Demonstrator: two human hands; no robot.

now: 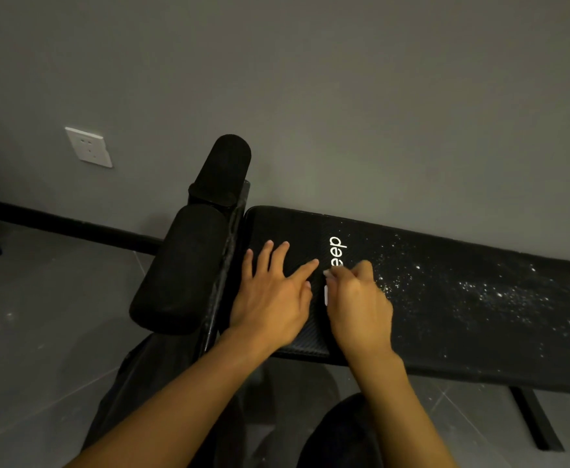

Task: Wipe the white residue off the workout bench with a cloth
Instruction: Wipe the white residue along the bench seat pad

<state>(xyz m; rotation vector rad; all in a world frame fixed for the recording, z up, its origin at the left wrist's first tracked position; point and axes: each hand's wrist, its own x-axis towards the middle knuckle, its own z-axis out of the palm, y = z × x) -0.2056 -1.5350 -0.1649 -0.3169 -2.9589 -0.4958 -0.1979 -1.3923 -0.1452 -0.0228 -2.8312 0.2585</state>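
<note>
Residue (486, 292) lies as white specks across the middle of the bench (445, 349), starting just right of my right hand (361, 309). My left hand (270, 298) rests flat with its fingers spread on the speck-free end, I judge to brace me as I lean in. My right hand's fingers are curled at the edge of the specks, but blur hides whether they grip a cloth.

One head cam, wide-angle, pitched forward-down, close over the bench (445, 319) end; left hand (270, 298) and right hand (359, 309) mid-frame, wall (310, 79) behind.
</note>
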